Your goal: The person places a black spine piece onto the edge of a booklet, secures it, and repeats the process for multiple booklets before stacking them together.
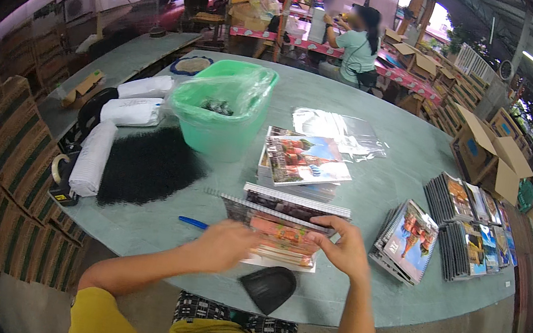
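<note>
A spiral-bound booklet [280, 239] with printed picture pages stands tilted before me, its wire binding along the upper edge. My right hand [340, 245] grips its right side between thumb and fingers. Smeared by motion, my left hand [229, 246] is at the booklet's lower left; its fingers cannot be made out. Just behind is another wire-bound booklet [295, 205] with a dark page. Beyond that sits a stack of booklets [307, 160] with pictured covers. A blue pen [193, 222] lies left of the booklet, and a black rounded pad [267, 288] near the table's front edge.
A green bin [218, 126] lined with clear plastic stands at the back left, near white rolls [91, 158] and a tape dispenser [64, 173]. Clear plastic bags [338, 133] lie behind the stack. More booklet piles [406, 242] and a cardboard box [491, 156] are right. Another person [356, 47] works beyond.
</note>
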